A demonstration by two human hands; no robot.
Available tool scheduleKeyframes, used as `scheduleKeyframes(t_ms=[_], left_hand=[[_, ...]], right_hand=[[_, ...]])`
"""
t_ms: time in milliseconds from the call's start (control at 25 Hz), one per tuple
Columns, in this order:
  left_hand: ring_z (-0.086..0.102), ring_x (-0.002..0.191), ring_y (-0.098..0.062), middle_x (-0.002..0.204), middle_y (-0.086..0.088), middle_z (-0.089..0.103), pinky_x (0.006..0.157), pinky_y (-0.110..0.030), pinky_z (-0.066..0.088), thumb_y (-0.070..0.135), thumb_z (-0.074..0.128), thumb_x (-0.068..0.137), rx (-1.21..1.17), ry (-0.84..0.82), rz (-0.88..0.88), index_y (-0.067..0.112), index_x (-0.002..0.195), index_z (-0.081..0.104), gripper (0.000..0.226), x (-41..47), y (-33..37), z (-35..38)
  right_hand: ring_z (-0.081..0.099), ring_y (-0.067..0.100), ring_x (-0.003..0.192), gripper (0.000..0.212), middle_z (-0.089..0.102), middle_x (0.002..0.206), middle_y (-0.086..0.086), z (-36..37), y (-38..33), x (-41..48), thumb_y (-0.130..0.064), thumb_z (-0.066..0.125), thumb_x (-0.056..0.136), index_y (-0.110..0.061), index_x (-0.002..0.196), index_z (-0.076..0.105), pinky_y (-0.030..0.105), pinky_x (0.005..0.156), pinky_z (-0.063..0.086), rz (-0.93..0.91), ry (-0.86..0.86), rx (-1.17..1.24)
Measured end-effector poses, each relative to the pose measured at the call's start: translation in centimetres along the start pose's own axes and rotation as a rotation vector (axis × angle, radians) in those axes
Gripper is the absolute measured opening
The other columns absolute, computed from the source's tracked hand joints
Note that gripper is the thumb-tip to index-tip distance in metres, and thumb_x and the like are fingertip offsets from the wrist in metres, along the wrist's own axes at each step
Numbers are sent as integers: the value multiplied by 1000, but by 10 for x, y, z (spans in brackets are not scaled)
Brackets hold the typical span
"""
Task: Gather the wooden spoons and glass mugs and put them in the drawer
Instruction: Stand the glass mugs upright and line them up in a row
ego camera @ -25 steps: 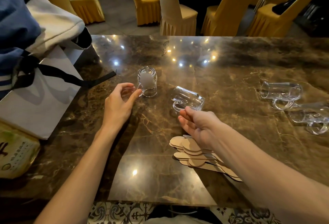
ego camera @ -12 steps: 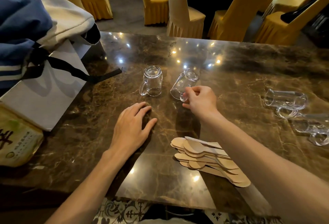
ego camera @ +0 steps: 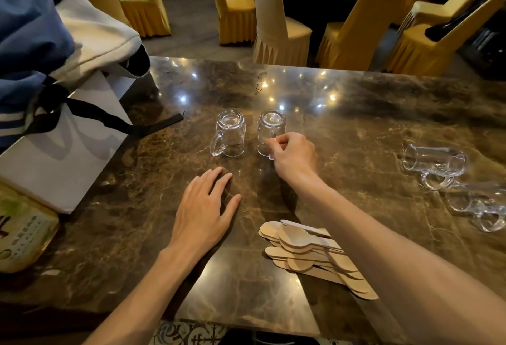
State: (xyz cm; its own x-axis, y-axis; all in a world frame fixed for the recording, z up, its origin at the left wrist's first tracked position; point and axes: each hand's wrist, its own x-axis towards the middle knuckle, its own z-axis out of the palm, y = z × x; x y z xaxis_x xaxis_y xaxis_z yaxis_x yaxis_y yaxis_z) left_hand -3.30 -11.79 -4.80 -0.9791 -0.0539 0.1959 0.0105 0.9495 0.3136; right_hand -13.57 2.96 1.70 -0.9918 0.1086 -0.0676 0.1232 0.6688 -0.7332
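Observation:
Two glass mugs stand upside down side by side mid-table: the left mug (ego camera: 230, 133) and the right mug (ego camera: 269, 128). My right hand (ego camera: 294, 156) pinches the right mug's handle. My left hand (ego camera: 204, 213) lies flat on the marble table (ego camera: 356, 114), fingers spread, holding nothing, just in front of the left mug. A pile of several wooden spoons (ego camera: 309, 251) lies near the front edge, partly under my right forearm. Two more glass mugs lie on their sides at the right: one (ego camera: 435, 161) and another (ego camera: 476, 205) nearer the edge.
A white paper bag with black ribbon (ego camera: 60, 147) and blue and cream cloth (ego camera: 41, 32) crowd the table's left side. A green-printed packet (ego camera: 22, 232) lies at the front left. Yellow-covered chairs (ego camera: 276, 24) stand beyond the far edge.
My right hand took the lying mug by its handle and set it upside down beside the left mug. My left hand let go of the left mug and dropped flat on the table.

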Motion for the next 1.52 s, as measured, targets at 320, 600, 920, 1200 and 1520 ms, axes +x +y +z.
scheduleKeyframes(t_ms=[320,600,920,1200,1520], left_hand=[[39,132,-24,142,-8,46,111,-44,27,42,52,89,-9,-33,-26,15,134,48,53,-1,0,-6],[43,126,-32,136,-12,52,105,-55,34,35,57,81,-136,-115,-88,12,124,58,48,6,16,-16],[56,93,-4,107,17,59,76,-25,44,40,54,82,-375,-203,397,31,106,64,29,33,120,-42],[57,100,-12,120,6,55,79,-27,50,39,45,94,-58,-299,786,29,125,53,34,97,245,14],[59,103,-26,115,0,57,65,-37,47,30,46,93,155,-305,827,23,115,59,27,121,320,80]], right_hand=[[66,20,88,24,73,92,5,-3,-2,-5,-36,60,88,-16,92,72,33,76,52,-55,-47,47],[64,10,80,28,71,92,-3,-76,37,-9,-43,65,82,-19,95,70,29,73,54,6,-6,192],[57,6,49,8,69,69,-3,-196,167,-62,-20,63,87,-16,86,70,16,41,46,421,354,689],[55,8,50,14,67,68,-2,-229,258,-70,-23,63,86,-15,97,69,19,43,46,583,581,417],[63,26,99,23,73,91,2,-237,265,-24,-40,67,78,-21,91,74,36,88,47,485,481,-6]])
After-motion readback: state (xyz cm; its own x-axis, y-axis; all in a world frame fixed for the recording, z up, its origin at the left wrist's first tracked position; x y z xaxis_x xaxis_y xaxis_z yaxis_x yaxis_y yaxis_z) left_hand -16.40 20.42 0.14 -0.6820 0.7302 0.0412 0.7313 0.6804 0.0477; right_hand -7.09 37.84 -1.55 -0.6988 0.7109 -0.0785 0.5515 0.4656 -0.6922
